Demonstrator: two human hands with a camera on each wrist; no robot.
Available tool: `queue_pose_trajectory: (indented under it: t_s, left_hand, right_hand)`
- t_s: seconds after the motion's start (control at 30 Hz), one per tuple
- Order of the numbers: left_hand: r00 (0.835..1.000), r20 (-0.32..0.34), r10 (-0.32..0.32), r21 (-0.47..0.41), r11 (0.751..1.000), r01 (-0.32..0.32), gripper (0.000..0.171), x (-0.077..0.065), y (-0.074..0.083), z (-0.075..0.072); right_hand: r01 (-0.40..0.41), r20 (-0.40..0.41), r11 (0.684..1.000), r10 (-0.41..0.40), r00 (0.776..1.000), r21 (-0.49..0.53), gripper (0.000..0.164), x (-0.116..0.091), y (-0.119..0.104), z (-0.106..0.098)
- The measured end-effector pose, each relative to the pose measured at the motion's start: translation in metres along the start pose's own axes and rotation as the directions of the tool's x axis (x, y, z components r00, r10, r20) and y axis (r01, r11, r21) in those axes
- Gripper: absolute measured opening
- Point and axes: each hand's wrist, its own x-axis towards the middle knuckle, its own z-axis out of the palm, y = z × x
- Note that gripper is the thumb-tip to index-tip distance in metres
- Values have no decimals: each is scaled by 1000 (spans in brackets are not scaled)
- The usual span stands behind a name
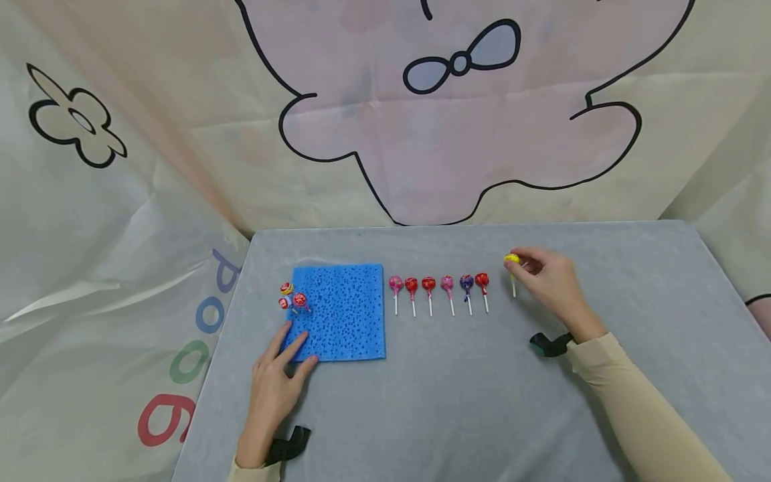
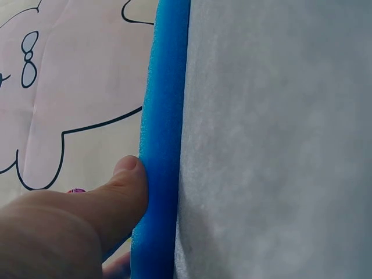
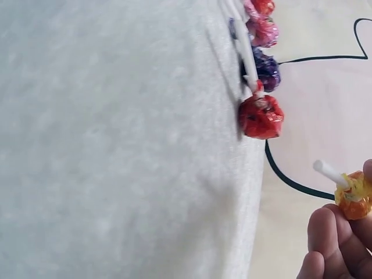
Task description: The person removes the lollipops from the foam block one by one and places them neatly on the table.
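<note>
At the right of the head view, my right hand (image 1: 553,281) pinches a yellow lollipop (image 1: 512,259) by its wrapped head, and the white stick points down. In the right wrist view the yellow-orange wrapper (image 3: 351,203) shows between thumb and fingers. My left hand (image 1: 272,391) rests with spread fingers on the near left corner of a blue foam block (image 1: 343,314). The left wrist view has the thumb (image 2: 129,180) against the block's edge. Three lollipops (image 1: 300,300) with red, yellow and white wrappers stand at the block's left edge.
Between the block and my right hand, several lollipops lie in a row, from a pink one (image 1: 395,284) to a red one (image 1: 482,280), sticks toward me. A grey cloth covers the table (image 1: 458,402). Printed curtains (image 1: 199,147) hang behind and at the sides.
</note>
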Motion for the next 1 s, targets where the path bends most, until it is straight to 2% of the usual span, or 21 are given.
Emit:
queue_pose_trajectory:
  t_s: [0.2,0.5,0.8,1.0]
  left_hand:
    - [1000,2,-3,4,1000,3,54,-1,0,-1]
    - [1000,15,-16,2,1000,16,55,-1,-1,-1]
    - [1000,13,-15,-6,1000,15,55,0,-2,-1]
    - [1000,11,-4,-4,1000,4,55,1,-1,-1]
  right_hand:
    - [-43,94,998,48,994,-48,30,1,7,3]
    - [-80,251,990,106,962,-114,30,3,15,12]
    - [-85,307,988,122,944,-131,30,7,16,14]
    - [-72,307,988,110,945,-134,29,6,15,14]
